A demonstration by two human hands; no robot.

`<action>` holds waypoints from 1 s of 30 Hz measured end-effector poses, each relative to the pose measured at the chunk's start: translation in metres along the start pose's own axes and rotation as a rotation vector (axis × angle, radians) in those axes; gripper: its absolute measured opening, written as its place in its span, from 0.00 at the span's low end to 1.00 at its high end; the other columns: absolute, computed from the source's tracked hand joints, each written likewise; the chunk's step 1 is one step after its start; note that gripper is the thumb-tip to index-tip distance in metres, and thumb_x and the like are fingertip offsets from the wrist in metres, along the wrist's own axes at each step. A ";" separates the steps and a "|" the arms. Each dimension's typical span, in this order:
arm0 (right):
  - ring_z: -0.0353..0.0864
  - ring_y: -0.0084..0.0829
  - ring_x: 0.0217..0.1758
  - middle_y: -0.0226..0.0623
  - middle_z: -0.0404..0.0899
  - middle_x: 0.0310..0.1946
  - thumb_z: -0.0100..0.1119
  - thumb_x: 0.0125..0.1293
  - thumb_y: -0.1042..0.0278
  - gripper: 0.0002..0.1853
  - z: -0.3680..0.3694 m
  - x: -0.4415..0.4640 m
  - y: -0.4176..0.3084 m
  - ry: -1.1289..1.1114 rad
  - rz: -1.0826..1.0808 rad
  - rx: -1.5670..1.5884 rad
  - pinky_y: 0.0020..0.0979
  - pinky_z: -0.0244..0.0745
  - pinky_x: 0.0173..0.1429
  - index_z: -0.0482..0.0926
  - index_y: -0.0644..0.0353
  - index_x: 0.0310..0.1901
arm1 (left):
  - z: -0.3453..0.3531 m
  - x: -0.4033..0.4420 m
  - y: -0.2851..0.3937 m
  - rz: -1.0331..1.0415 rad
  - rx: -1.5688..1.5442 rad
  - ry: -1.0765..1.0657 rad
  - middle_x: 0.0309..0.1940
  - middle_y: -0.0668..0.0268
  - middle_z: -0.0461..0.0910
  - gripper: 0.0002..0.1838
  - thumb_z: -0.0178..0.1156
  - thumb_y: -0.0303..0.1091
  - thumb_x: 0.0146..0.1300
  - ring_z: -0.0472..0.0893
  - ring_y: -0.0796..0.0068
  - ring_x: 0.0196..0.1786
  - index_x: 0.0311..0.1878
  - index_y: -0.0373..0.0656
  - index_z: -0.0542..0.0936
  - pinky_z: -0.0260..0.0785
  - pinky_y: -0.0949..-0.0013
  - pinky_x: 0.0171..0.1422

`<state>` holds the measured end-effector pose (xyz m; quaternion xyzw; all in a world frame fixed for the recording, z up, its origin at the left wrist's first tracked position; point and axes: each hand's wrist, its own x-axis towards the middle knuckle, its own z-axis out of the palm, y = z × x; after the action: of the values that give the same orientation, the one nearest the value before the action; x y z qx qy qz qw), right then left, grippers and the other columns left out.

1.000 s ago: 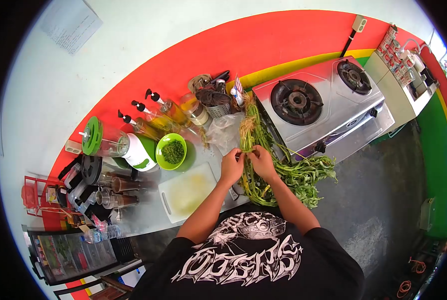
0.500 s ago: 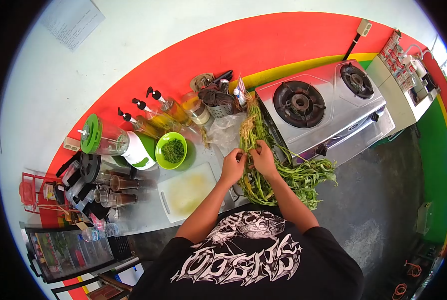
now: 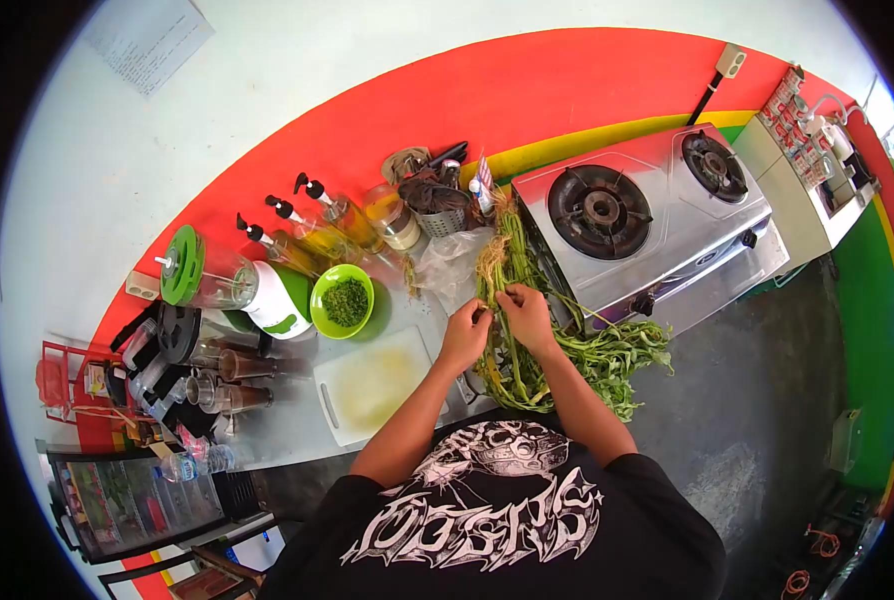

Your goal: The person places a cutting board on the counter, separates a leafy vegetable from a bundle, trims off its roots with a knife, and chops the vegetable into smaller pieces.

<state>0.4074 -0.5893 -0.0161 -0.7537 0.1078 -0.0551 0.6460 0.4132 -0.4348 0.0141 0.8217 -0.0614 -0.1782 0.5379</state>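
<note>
A big bundle of leafy green stems (image 3: 612, 362) lies on the counter beside the stove, its pale roots pointing to the wall. My left hand (image 3: 466, 333) is closed at the left edge of the bundle, fingertips pinched; what they hold is too small to make out. Just to its right, my right hand (image 3: 527, 318) has its fingers closed on the stems near the root end. Left of my forearm lies a white cutting board (image 3: 372, 385) with a greenish-yellow stain. Behind the board stands a green bowl (image 3: 343, 301) of chopped greens.
A two-burner stove (image 3: 657, 220) stands at the right. Along the wall are pump bottles (image 3: 345, 222), a jar, a basket (image 3: 439, 222) and a clear plastic bag (image 3: 450, 262). A blender (image 3: 207, 270), metal cups (image 3: 232, 397) and a water bottle (image 3: 199, 463) are at the left.
My right hand has shifted slightly over the stems, with its fingers still bent. My left hand has hardly moved. The whole view has tilted a little.
</note>
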 end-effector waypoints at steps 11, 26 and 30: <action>0.72 0.19 0.26 0.32 0.80 0.24 0.64 0.69 0.67 0.13 0.000 -0.004 -0.002 -0.024 0.067 -0.049 0.30 0.67 0.31 0.83 0.72 0.42 | -0.005 0.010 0.001 0.000 0.017 0.066 0.20 0.65 0.72 0.17 0.57 0.42 0.76 0.69 0.76 0.25 0.41 0.34 0.77 0.61 0.61 0.31; 0.85 0.29 0.26 0.39 0.84 0.31 0.53 0.74 0.72 0.10 -0.014 -0.007 -0.002 -0.139 0.278 0.098 0.31 0.79 0.27 0.78 0.72 0.47 | -0.012 0.006 -0.002 -0.131 -0.292 0.066 0.27 0.76 0.73 0.11 0.59 0.40 0.74 0.66 0.86 0.27 0.45 0.41 0.80 0.57 0.74 0.32; 0.86 0.30 0.25 0.42 0.83 0.26 0.53 0.72 0.73 0.10 -0.015 -0.008 -0.001 -0.081 0.229 -0.023 0.32 0.82 0.28 0.80 0.73 0.39 | -0.014 0.002 0.001 -0.143 -0.319 0.141 0.25 0.75 0.72 0.12 0.58 0.38 0.75 0.64 0.85 0.27 0.45 0.38 0.78 0.57 0.72 0.32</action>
<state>0.3960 -0.6020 -0.0123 -0.7453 0.1673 0.0508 0.6433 0.4205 -0.4237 0.0196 0.7387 0.0641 -0.1653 0.6503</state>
